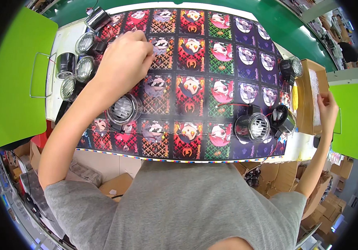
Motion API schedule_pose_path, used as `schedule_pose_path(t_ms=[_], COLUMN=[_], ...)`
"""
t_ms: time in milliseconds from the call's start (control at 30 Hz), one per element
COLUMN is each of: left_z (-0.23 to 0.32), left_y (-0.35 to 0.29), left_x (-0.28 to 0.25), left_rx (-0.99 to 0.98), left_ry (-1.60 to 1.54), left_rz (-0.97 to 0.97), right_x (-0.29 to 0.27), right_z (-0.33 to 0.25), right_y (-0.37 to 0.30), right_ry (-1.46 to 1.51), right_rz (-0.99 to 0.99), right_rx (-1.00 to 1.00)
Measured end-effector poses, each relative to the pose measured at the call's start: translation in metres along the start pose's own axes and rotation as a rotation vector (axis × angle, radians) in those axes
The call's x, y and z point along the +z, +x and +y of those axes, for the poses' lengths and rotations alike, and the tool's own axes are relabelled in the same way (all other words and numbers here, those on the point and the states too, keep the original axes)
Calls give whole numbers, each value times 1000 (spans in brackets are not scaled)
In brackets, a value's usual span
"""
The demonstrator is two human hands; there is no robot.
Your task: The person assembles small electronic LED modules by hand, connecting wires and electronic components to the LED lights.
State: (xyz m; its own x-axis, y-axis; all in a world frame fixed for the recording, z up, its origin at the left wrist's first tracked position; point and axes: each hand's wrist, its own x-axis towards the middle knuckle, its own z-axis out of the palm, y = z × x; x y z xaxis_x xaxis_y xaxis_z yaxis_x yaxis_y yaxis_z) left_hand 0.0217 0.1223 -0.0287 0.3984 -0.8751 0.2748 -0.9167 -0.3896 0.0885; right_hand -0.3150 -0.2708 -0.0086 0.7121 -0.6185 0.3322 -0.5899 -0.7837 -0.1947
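Observation:
My left hand (125, 58) is over the left part of a printed mat (191, 137), fingers curled in; what they hold, if anything, is hidden. Beside its wrist, round black lamp-like units (85, 68) with clear ribbed fronts cluster along the mat's left edge. Another such unit (124, 109) lies on the mat just below my left forearm. At the far right, my right hand (328, 109) has its bent fingers over the edge of an open cardboard box (308, 102) lined with clear plastic (314, 93). Whatever lies between those fingers is too small to tell.
Two more round units (254, 127), with thin red and black wires, lie at the mat's right front, and another (291, 66) is by the box. Bright green panels (21, 79) flank the white table. Cardboard boxes (279, 177) stand below its front edge.

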Motion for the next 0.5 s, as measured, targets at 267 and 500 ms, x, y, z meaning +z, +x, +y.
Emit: schedule_pose_path(t_ms=[267, 500], left_z=[50, 117], left_y=[20, 14], left_x=[-8, 20], left_rx=[-291, -334], left_ry=[-1324, -1627], left_rz=[167, 258], right_x=[4, 28], right_z=[-149, -223], right_y=[-8, 4], right_ry=[979, 1162], right_rz=[-107, -340], right_rx=[-172, -412])
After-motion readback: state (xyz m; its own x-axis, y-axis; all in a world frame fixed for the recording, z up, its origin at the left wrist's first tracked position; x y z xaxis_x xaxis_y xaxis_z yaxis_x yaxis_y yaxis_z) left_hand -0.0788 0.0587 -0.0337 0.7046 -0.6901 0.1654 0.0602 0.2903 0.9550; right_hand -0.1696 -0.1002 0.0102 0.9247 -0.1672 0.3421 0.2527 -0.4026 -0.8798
